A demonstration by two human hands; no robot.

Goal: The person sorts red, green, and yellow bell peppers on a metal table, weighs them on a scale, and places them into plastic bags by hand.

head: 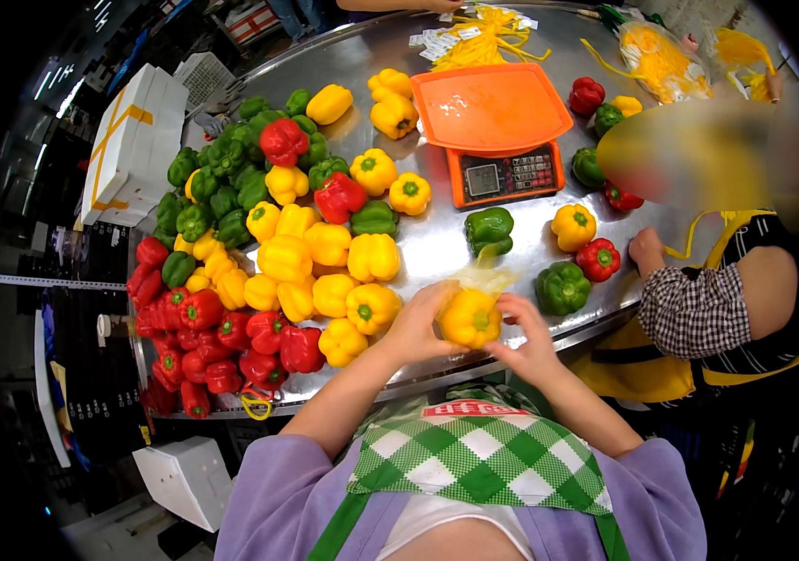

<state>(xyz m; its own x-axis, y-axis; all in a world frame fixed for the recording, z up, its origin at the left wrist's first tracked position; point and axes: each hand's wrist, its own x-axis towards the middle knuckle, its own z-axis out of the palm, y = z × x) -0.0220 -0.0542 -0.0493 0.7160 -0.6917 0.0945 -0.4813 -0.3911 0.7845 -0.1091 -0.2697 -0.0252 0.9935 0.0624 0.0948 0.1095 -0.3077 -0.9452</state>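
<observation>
Between my left hand (425, 327) and my right hand (527, 338) is a yellow bell pepper (470, 319), held stem side up near the table's front edge. Pale yellow netting (487, 277) lies bunched at the pepper's far side, and its tail reaches a green bell pepper (490, 230) beyond. My left thumb and fingers press on the pepper's left side; my right fingertips touch its right side. To the left of my hands lie piled yellow peppers (285, 259), red peppers (201, 309) and green peppers (228, 156).
An orange digital scale (492, 105) stands behind my hands. Yellow net bags with tags (487, 35) lie at the back. Loose peppers, including a green one (563, 288), sit to the right, beside a co-worker's hand (646, 247). A white foam box (134, 144) stands at the left.
</observation>
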